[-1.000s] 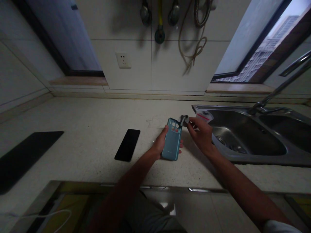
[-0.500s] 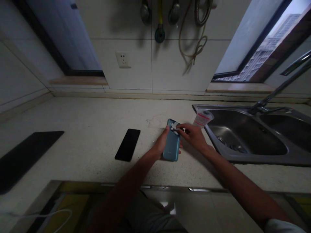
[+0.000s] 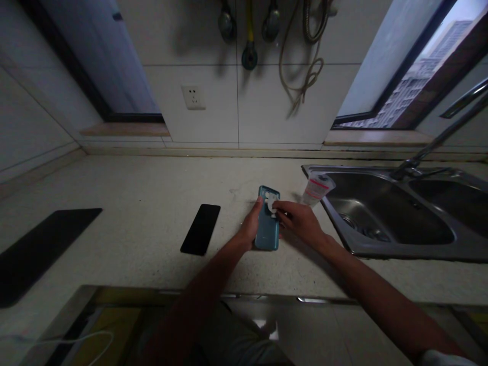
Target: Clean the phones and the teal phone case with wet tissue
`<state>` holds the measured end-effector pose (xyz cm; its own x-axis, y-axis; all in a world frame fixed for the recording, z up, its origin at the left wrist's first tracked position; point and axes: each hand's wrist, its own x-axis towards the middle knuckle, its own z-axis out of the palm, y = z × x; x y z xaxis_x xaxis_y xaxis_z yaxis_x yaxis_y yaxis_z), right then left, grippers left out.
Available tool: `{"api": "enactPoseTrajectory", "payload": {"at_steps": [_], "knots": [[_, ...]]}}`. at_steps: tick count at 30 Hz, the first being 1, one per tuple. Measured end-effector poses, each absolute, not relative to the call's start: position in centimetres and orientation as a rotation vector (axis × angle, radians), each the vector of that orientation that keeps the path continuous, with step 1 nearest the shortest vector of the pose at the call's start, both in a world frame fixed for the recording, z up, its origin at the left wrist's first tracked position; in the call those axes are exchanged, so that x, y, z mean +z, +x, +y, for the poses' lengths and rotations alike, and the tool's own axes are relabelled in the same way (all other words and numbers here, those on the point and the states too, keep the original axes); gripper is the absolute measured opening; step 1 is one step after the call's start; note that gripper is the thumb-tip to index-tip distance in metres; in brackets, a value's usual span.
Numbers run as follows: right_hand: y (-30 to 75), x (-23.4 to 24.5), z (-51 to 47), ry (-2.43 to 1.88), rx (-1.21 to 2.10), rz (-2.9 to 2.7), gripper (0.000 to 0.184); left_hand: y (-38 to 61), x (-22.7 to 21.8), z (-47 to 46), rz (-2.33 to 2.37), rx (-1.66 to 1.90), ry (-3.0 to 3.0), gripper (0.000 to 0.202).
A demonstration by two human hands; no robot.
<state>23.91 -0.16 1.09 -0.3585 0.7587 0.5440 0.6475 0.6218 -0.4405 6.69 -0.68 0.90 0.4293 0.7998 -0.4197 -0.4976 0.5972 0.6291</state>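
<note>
Right now, the left hand (image 3: 251,222) is closed around a teal phone (image 3: 267,235), its thumb along the near left edge and its fingers mostly hidden behind, so how tightly they curl is hard to tell. The phone is held over the worktop (image 3: 137,203), left of the sink (image 3: 407,223), with its back and camera lenses turned up and its lens end pointing toward the wall. The right hand (image 3: 299,218) has its thumb and fingers pinched together on a small pale piece (image 3: 272,201) — cloth or paper, the view does not settle which — and this piece lies over part of the lens area. Just beyond the right hand, a clear packet with red bands (image 3: 316,189) sits at the left corner of the sink, overlapping its rim as seen from above. To the left of the left hand, a black phone (image 3: 200,230) lies flat on the worktop, apart from the teal one and slanted, its dark face up. Farther left, a black slab (image 3: 46,249) rests on the worktop, running out of view. A tap (image 3: 430,147) rises behind the sink, and on the tiled wall — above the worktop — is a white socket (image 3: 193,97).
</note>
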Motion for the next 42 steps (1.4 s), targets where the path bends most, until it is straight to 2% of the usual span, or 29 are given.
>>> {"api": "enactPoseTrajectory", "payload": {"at_steps": [10,20,26,32,34,37,42], "knots": [[24.0,1.1,0.1,-1.108,0.323,-2.073,0.019,6.9,0.3,-0.7,0.736,0.861,0.451,0.056],[24.0,2.2,-1.1,-1.079,0.288,-1.851,0.016,6.6,0.4,-0.5,0.728,0.908,0.506,0.062],[23.1,1.4,-1.3,-0.934,0.316,-2.054,0.017,6.9,1.1,-0.8,0.650,0.872,0.449,0.057],[23.1,1.5,-1.1,-0.966,0.258,-2.010,0.011,6.6,1.8,-1.0,0.651,0.882,0.474,0.065],[23.1,1.7,-1.2,-0.968,0.223,-1.976,0.012,6.4,1.7,-0.9,0.638,0.912,0.478,0.060],[22.9,2.0,-1.4,-0.972,0.198,-1.952,0.023,6.1,1.6,-0.7,0.632,0.961,0.474,0.051],[22.5,1.9,-2.1,-0.937,0.349,-1.983,0.027,6.2,1.2,-0.4,0.657,1.029,0.470,0.032]]}}
